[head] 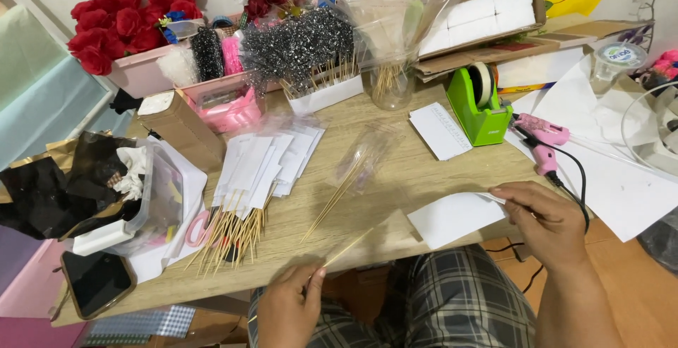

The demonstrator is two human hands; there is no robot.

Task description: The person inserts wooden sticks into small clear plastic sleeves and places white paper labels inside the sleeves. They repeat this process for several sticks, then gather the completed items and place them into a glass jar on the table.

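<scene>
My left hand (289, 304) is at the table's near edge, pinching the lower end of a thin wooden skewer (346, 250) that slants up to the right over the wooden table (395, 171). My right hand (547, 222) rests at the right, fingers on the edge of a white paper slip (452, 217) lying flat. Between the hands and further back lies a small clear bag with more skewers (346, 182). At the left sits a pile of finished skewers with white paper slips (247, 178).
A green tape dispenser (482, 104), a pink glue gun (540, 139) with black cord, a white slip stack (441, 130), a glass with skewers (390, 83), red fabric roses (120, 23), glittery picks (300, 44), a clear box (152, 199), pink scissors (196, 229) and a phone (97, 282) surround the work spot.
</scene>
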